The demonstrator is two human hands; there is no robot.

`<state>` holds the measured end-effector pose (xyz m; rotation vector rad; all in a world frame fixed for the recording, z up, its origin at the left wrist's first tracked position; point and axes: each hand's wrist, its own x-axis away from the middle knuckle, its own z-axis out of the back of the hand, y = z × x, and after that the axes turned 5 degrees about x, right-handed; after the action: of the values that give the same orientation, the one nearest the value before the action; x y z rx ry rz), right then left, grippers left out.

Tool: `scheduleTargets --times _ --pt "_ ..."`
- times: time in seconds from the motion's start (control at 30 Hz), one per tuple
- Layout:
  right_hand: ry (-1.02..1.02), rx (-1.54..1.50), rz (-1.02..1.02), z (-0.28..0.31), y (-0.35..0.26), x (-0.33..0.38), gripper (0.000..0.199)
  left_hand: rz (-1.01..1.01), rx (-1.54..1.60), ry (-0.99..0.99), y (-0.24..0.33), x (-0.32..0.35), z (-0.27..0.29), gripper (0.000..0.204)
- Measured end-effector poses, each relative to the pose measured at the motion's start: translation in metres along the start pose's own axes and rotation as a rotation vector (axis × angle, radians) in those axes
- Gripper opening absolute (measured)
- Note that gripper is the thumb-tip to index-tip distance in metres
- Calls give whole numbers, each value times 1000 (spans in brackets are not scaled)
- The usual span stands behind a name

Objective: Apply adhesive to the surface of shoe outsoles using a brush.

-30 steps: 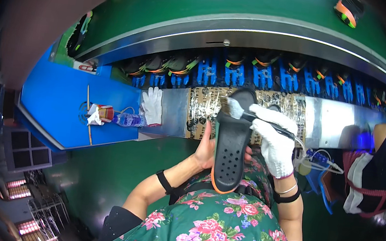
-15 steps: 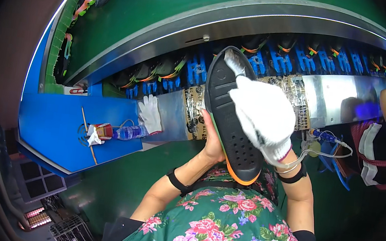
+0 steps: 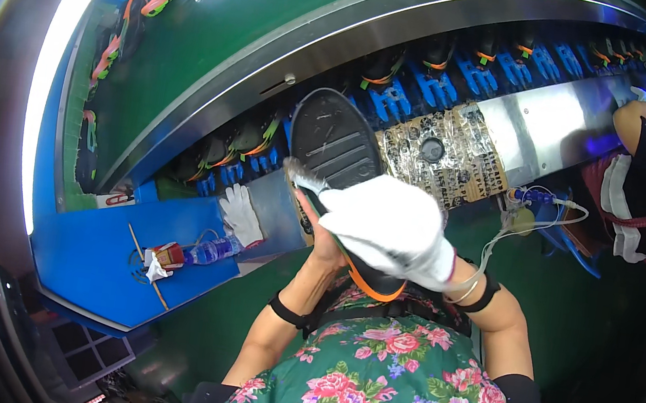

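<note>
Up close before the conveyor (image 3: pixel 477 26), the bare left hand (image 3: pixel 323 242) grips a black shoe sole (image 3: pixel 335 142) from beneath while the gloved right hand (image 3: pixel 393 227), fingers closed on a small brush (image 3: pixel 303 176), should stroke evenly.

A spare white glove (image 3: pixel 241 214) lies on the blue table (image 3: pixel 86 268); a plastic bottle (image 3: pixel 206 252) lies just beside it.

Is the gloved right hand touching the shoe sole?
Touching. The head view shows the right hand lying across the sole with no gap, its brush on the tread.
</note>
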<state>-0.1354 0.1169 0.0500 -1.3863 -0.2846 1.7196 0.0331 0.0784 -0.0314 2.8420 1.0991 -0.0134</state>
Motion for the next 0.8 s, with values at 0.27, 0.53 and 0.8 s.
scheduleTargets --times 0.27,0.53,0.8 --pt "-29 134 12 10 0 6 36 49 8 -35 -3 -15 -1 116" --pt "31 68 -59 19 12 13 33 -79 197 193 2 -17 6 110" --pt "-17 -15 -65 27 18 12 30 44 -75 161 25 -17 24 109"
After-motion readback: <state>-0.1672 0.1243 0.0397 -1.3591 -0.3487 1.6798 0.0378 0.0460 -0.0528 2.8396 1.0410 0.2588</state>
